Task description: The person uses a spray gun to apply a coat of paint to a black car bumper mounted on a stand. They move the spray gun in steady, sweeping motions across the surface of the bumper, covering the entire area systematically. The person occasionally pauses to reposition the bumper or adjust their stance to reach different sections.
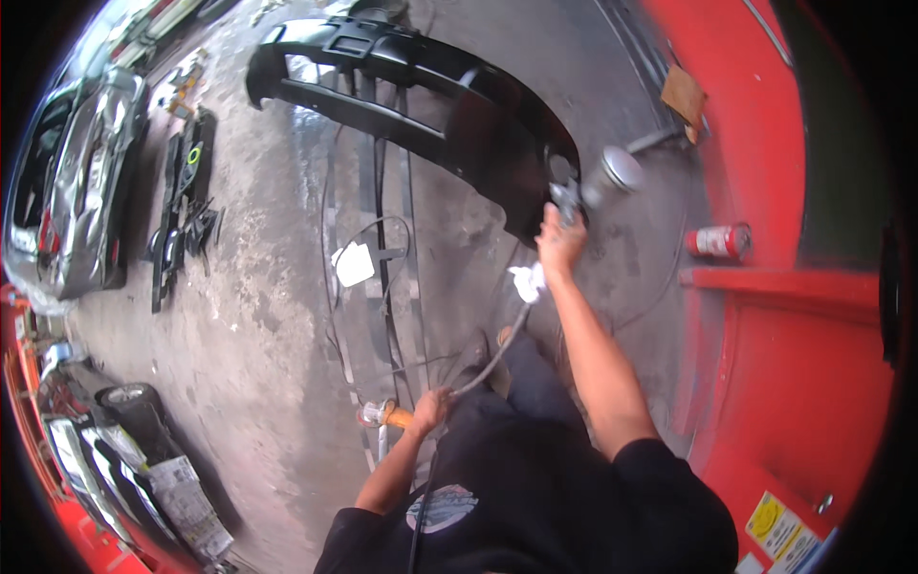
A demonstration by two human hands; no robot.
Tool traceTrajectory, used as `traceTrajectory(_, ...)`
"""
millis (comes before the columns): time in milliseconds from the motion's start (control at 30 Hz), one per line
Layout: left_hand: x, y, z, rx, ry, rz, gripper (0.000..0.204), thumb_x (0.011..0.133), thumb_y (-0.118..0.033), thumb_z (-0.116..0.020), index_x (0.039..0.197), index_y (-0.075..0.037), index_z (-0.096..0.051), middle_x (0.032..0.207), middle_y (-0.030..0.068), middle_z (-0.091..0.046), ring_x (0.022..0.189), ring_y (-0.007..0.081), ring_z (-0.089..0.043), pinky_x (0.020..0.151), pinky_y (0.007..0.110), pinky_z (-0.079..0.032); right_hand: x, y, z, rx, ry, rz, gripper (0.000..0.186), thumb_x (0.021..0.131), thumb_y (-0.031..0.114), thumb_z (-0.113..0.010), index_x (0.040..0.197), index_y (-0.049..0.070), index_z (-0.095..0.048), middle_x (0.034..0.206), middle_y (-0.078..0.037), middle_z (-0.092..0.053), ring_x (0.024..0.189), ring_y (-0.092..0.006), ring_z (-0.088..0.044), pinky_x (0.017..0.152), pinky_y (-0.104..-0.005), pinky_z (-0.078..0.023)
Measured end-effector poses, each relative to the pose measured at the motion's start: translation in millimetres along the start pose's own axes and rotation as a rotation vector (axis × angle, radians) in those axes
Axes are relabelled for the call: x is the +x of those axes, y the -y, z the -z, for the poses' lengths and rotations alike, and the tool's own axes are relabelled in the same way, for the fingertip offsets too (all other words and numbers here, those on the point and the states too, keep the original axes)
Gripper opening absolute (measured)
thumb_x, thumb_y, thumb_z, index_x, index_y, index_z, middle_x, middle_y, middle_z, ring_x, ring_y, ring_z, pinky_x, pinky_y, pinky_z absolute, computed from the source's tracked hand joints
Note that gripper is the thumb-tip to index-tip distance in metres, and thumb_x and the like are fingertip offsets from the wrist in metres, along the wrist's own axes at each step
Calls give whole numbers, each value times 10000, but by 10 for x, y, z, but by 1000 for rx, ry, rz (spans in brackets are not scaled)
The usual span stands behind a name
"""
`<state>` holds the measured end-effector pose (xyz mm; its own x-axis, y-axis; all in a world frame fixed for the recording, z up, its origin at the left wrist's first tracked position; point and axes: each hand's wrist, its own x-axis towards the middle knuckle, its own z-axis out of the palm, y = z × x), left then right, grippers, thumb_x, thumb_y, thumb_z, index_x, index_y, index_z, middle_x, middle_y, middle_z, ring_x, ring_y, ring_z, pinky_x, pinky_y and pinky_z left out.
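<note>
My right hand is closed round a silver spray gun with a pale cup, held close to the right end of a black bumper. A white crumpled piece is just below that hand. My left hand grips a grey hose that rises toward the gun. An orange-handled tool with a clear end adjoins my left hand; whether it is held too, I cannot tell. The bumper rests over dark strips or stand bars on the concrete.
Damaged grey car panels and black trim lie at left, a tyre with more panels at lower left. A red can, cardboard and red structure are at right. A white sheet and looped lines are on the floor.
</note>
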<state>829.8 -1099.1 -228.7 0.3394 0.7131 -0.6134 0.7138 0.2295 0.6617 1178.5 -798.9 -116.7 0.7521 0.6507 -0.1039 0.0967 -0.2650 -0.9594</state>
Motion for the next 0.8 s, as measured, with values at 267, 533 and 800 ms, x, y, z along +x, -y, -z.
traceTrajectory(267,35,-682,155,-118,-286,65,362,976,-261,-740,1189,31,-712,1083,261,-751,1062,446,-710,910,470,-551,718,107,-986,-14,85,269,284,972,245,-773,1110,10,-692,779,-68,-687,657,-160,-684,455,-327,-565)
traceTrajectory(533,404,-1697,623,-279,-477,81,337,987,-199,-723,1208,48,-662,1125,279,-735,1124,453,-692,934,447,-534,657,1682,-2760,142,368,621,353,919,331,-731,1089,22,-715,947,-267,-746,968,-470,-723,827,-522,-564)
traceTrajectory(800,347,-1176,467,-215,-402,206,344,966,-197,-729,1209,39,-674,1149,279,-730,1127,439,-696,946,476,-535,418,1395,-2145,-72,429,460,350,961,296,-708,1121,-16,-711,929,-271,-739,923,-470,-732,775,-492,-567)
